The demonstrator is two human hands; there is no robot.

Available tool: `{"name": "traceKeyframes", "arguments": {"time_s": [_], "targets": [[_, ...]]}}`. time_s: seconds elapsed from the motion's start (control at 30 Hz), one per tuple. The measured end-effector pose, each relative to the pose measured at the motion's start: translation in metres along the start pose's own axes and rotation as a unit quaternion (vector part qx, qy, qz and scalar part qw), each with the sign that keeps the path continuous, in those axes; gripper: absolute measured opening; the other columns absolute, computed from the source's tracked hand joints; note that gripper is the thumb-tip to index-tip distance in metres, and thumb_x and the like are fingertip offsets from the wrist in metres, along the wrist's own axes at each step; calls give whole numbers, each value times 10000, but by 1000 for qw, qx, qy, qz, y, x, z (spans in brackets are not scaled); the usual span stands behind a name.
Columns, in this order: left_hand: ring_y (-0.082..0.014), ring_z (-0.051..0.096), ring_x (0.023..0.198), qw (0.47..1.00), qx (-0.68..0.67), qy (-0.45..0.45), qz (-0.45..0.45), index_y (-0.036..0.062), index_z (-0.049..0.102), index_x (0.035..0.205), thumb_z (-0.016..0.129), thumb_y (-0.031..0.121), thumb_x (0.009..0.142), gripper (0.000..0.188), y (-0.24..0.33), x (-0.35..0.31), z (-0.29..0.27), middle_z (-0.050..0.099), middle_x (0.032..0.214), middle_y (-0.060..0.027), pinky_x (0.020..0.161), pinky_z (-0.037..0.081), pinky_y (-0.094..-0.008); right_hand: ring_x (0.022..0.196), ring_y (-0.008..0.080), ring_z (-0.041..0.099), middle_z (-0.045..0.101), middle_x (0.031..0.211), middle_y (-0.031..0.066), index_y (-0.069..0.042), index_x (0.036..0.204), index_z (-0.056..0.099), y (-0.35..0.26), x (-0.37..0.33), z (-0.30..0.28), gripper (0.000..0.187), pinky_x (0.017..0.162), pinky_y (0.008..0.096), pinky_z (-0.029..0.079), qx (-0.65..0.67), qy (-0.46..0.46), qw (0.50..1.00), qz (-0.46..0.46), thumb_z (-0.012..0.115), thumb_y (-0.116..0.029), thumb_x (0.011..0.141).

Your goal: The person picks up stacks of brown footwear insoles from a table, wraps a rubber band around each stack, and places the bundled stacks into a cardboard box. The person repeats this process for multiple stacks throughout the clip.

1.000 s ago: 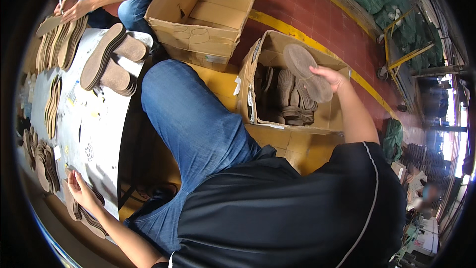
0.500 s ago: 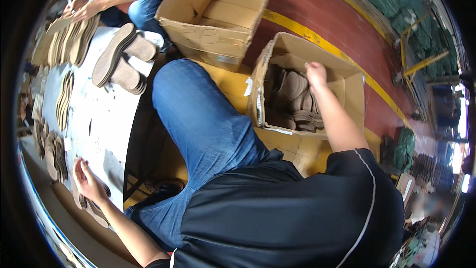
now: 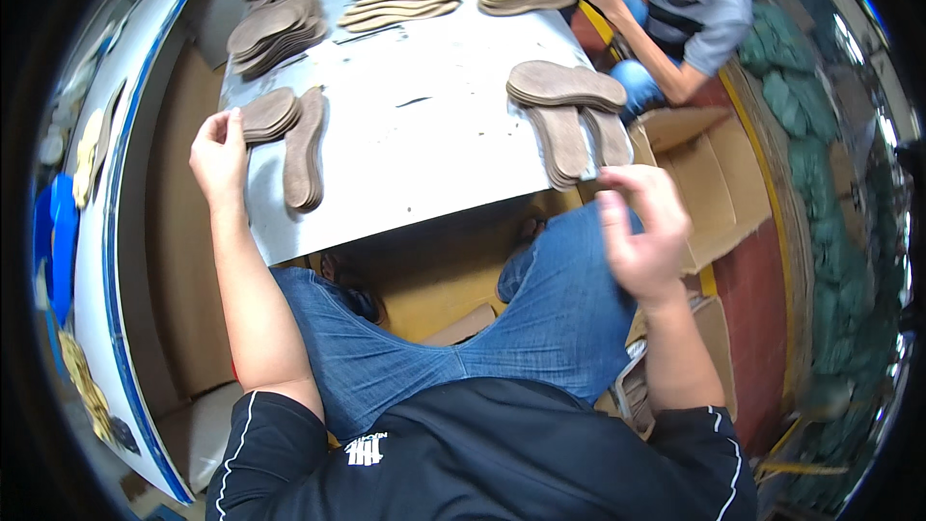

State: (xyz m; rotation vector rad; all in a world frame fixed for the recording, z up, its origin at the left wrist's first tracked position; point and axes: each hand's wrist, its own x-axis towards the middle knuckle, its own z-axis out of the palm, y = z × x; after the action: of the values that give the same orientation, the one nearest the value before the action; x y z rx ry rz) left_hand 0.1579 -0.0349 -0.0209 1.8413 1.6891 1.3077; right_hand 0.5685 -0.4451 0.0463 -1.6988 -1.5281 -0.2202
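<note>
At the table's left edge, my left hand (image 3: pixel 221 152) has its thumb and fingers closed at the end of a short stack of brown insoles (image 3: pixel 271 114). Another brown stack (image 3: pixel 303 154) lies beside it, pointing towards me. My right hand (image 3: pixel 648 230) is above my right knee, a little blurred, its fingers apart and nothing in it. Just beyond it, at the table's right corner, one stack of brown insoles (image 3: pixel 564 85) lies crosswise over the ends of two others, including a longer stack (image 3: pixel 559 145).
On the white table (image 3: pixel 405 159), more brown insoles (image 3: pixel 278 34) and pale insoles (image 3: pixel 400 8) lie farther back. A co-worker (image 3: pixel 690 24) handles something at the far right. Cardboard boxes (image 3: pixel 719 188) stand right of the table. A blue-edged white panel (image 3: pixel 106 260) rises at left.
My view has turned from the box at my right to the table. My right hand has come out of that box, with nothing in it. My left hand is now at the insole stack's end.
</note>
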Motion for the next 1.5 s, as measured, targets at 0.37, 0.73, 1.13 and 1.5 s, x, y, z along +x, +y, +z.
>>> {"name": "traceKeyframes", "arguments": {"time_s": [0.37, 0.73, 1.13, 1.5], "targets": [[-486, 764, 1137, 921, 234, -301, -75, -90, 791, 1135, 741, 393, 1054, 492, 20, -50, 6, 771, 1178, -356, 1020, 596, -528, 1217, 427, 717, 759, 1150, 226, 66, 1420, 637, -91, 99, 291, 520, 1092, 483, 553, 262, -336, 880, 211, 758, -261, 1033], [-329, 798, 1204, 854, 312, -409, -73, 60, 851, 1212, 681, 180, 1001, 296, 35, -40, 15, 815, 1304, -186, 972, 643, -467, 1398, 499, 540, 706, 1415, 232, 22, 1481, 603, -150, 201, 453, 582, 1153, 636, 436, 0, -254, 966, 45, 741, -339, 1046], [-380, 794, 1154, 893, 277, -349, -63, 52, 853, 1131, 755, 257, 999, 263, 30, -33, 9, 822, 1231, -186, 970, 638, -475, 861, 160, 715, 803, 980, 113, 38, 1127, 809, -163, 272, 455, 424, 749, 340, 565, 184, -371, 897, 154, 1014, -150, 808], [-233, 735, 1021, 975, -206, -4, 87, -12, 741, 1205, 687, 216, 1125, 248, 70, -43, -3, 775, 1074, -119, 945, 582, -363, 876, 306, 718, 715, 933, 108, -66, 1003, 836, -76, 189, 171, 290, 799, 384, 571, 76, -187, 979, -12, 823, 71, 748]]}}
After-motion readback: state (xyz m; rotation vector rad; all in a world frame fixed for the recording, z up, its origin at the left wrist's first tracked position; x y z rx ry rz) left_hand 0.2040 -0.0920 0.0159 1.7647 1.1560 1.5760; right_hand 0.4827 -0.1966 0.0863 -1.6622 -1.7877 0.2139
